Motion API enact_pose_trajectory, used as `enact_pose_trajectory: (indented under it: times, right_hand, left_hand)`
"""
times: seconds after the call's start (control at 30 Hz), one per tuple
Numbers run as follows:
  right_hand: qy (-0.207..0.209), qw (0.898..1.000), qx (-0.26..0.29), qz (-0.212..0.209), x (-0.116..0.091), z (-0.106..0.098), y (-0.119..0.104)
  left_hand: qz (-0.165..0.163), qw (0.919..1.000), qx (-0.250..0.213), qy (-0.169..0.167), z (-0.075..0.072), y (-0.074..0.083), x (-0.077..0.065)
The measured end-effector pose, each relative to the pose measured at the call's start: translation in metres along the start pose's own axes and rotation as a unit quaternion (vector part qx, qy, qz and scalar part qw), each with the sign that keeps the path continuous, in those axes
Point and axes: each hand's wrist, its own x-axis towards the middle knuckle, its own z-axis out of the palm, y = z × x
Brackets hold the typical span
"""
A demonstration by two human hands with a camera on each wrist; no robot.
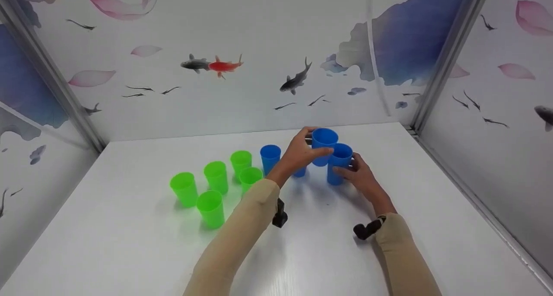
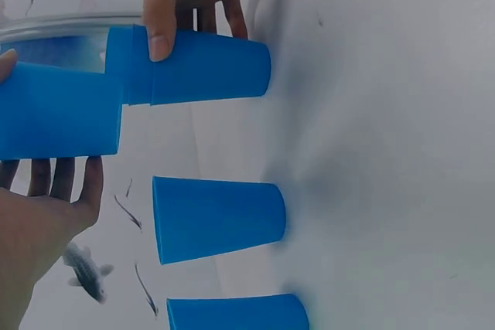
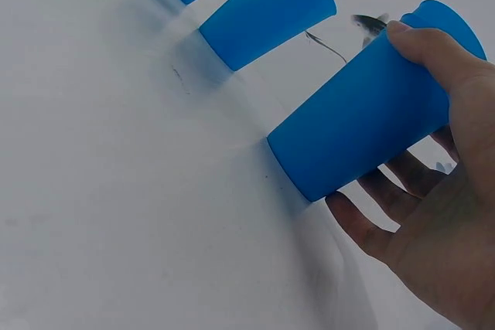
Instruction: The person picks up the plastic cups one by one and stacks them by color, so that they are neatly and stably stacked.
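As the left hand (image 1: 301,150) grips a raised blue cup (image 2: 58,110) just beside nested blue cups (image 2: 207,67) held by the right hand (image 1: 363,177), I judge stacking under way, next calling for alignment above them.

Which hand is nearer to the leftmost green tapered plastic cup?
Left. The left hand is to the right of the green cup; the right hand is farther right.
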Motion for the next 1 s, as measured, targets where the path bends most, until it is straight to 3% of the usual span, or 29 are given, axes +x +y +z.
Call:
enact_pose_trajectory:
  times: [0.4, 0.73, 1.0]
  right_hand:
    - [-0.012, 1.0, 0.012, -0.007, 0.002, -0.002, 0.001]
    - [-0.009, 1.0, 0.008, -0.005, 0.001, -0.004, 0.002]
    - [-0.009, 1.0, 0.005, -0.005, 0.0, -0.002, 0.001]
  left_hand:
    - [0.028, 0.999, -0.025, 0.027, 0.016, 0.025, 0.008]
    - [0.026, 0.9972, -0.059, 0.038, 0.023, 0.024, 0.019]
    - [0.022, 0.9971, -0.061, 0.04, 0.031, 0.021, 0.025]
